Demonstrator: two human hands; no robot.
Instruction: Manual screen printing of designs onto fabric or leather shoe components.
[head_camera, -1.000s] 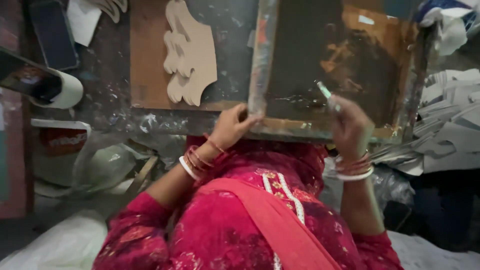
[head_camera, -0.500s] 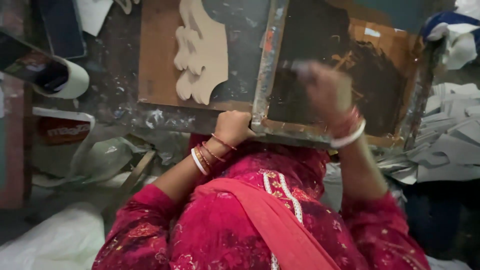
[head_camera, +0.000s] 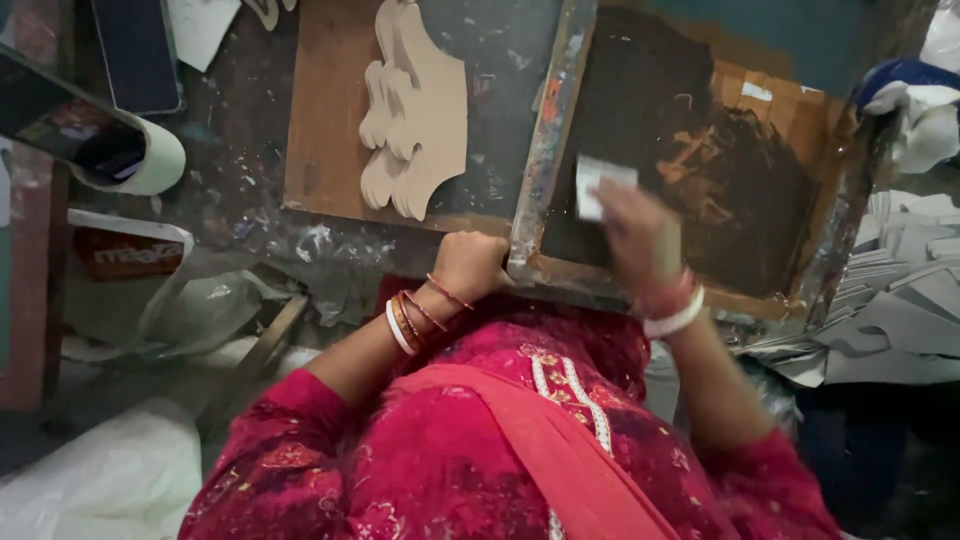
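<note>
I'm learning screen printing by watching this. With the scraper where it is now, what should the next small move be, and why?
Probably draw the pale scraper in the right hand across the dark ink toward the frame's near edge. It sits at the screen's left side, much smeared ink lies to its right, and the left hand already steadies the frame corner.

Her left hand (head_camera: 470, 268) grips the near corner of the wooden printing frame (head_camera: 545, 160), while her right hand (head_camera: 640, 240) presses a small white scraper (head_camera: 597, 185) onto its dark screen.
</note>
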